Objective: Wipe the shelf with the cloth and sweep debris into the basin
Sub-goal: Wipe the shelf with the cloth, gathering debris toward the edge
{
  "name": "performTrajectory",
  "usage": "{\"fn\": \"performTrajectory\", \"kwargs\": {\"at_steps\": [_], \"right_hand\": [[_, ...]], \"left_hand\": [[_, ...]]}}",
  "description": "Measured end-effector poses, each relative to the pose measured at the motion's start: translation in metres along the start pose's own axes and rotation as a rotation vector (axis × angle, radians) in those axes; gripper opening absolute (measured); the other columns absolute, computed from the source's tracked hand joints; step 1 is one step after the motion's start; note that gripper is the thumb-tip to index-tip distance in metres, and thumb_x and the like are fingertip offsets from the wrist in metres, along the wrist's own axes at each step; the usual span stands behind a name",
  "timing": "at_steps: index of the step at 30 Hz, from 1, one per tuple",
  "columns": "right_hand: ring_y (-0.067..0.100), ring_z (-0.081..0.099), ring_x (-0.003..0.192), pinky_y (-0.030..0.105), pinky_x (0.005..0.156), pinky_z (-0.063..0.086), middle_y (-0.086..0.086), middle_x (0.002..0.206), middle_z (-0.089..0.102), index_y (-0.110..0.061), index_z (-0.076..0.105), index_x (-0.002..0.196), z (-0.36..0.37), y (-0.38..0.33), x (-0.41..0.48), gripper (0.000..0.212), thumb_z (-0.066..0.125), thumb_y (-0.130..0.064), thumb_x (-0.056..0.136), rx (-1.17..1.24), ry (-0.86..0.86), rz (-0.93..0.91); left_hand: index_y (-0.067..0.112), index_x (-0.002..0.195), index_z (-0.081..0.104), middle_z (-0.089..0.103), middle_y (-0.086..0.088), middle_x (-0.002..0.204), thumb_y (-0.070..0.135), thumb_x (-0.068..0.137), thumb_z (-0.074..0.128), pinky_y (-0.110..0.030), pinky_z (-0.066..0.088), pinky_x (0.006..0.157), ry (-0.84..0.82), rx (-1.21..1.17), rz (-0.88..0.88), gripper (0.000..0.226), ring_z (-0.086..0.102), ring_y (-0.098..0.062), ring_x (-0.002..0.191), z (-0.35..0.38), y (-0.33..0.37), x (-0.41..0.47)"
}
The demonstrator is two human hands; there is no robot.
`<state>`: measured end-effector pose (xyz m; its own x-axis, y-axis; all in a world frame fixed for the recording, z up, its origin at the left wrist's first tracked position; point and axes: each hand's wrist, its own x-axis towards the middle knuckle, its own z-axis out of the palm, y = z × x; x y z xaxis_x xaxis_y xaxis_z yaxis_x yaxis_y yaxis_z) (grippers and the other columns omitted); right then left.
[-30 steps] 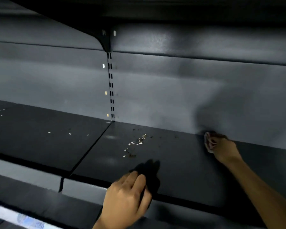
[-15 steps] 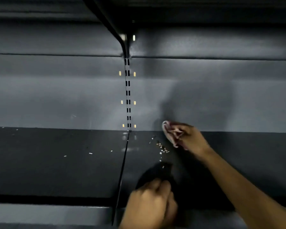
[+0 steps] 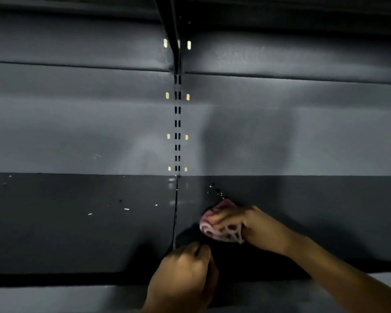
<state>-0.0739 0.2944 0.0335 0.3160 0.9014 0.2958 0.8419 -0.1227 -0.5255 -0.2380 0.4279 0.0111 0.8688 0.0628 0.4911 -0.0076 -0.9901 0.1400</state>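
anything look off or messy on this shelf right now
Yes: loose debris. Pale flecks lie scattered on the shelf left of the seam, and a small cluster of crumbs sits just behind the cloth bunched in the right hand. No damage shows.

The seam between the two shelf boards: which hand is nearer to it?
Left. The left hand sits at the seam's front end, while the right hand, holding the cloth, is off to its right.

Matt dark metal shelf, soft pink woven cloth
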Motion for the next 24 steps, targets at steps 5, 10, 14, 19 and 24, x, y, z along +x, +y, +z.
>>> {"fn": "performTrajectory", "kwargs": {"at_steps": [5, 10, 14, 19, 24], "right_hand": [[0.003, 0.051, 0.118, 0.008, 0.104, 0.036, 0.004, 0.124, 0.064, -0.008, 0.070, 0.108, -0.005, 0.019, 0.061, 0.041, 0.058, 0.013, 0.075, -0.126, -0.009, 0.107], [0.005, 0.066, 0.101, 0.021, 0.092, 0.048, 0.004, 0.107, 0.068, -0.008, 0.069, 0.101, -0.040, 0.016, 0.061, 0.034, 0.056, 0.014, 0.078, 0.185, 0.502, 0.302], [0.006, 0.055, 0.104, -0.004, 0.070, 0.040, 0.008, 0.114, 0.064, 0.001, 0.060, 0.118, -0.078, 0.017, -0.015, 0.034, 0.056, 0.008, 0.085, -0.066, 0.607, 0.636], [0.025, 0.026, 0.141, 0.032, 0.114, 0.021, 0.001, 0.153, 0.026, -0.026, 0.048, 0.132, -0.077, 0.005, -0.090, 0.037, 0.044, -0.018, 0.096, -0.300, -0.107, 0.927], [0.020, 0.005, 0.146, 0.033, 0.118, 0.001, 0.000, 0.158, 0.009, -0.025, 0.043, 0.136, -0.060, 0.002, -0.049, 0.039, 0.038, -0.032, 0.098, -0.283, -0.169, 0.823]], "left_hand": [[0.020, 0.079, 0.071, 0.071, 0.003, 0.079, 0.034, 0.076, 0.043, -0.024, 0.053, 0.045, -0.079, -0.048, -0.072, 0.032, 0.070, -0.016, 0.067, 0.001, 0.000, -0.001], [0.021, 0.085, 0.071, 0.072, 0.003, 0.086, 0.037, 0.077, 0.042, -0.022, 0.054, 0.050, -0.142, -0.064, -0.062, 0.033, 0.070, -0.014, 0.074, -0.005, -0.001, -0.004], [0.023, 0.081, 0.071, 0.070, 0.005, 0.082, 0.038, 0.076, 0.042, -0.020, 0.054, 0.048, -0.127, -0.069, -0.053, 0.032, 0.070, -0.012, 0.070, -0.002, -0.001, -0.002], [0.019, 0.081, 0.072, 0.071, 0.000, 0.080, 0.035, 0.074, 0.043, -0.022, 0.054, 0.048, -0.089, -0.066, -0.027, 0.034, 0.070, -0.018, 0.069, 0.002, 0.001, 0.001], [0.022, 0.077, 0.072, 0.071, 0.003, 0.078, 0.037, 0.073, 0.041, -0.016, 0.050, 0.043, -0.085, -0.074, -0.041, 0.034, 0.069, -0.013, 0.065, 0.000, 0.003, 0.002]]}}
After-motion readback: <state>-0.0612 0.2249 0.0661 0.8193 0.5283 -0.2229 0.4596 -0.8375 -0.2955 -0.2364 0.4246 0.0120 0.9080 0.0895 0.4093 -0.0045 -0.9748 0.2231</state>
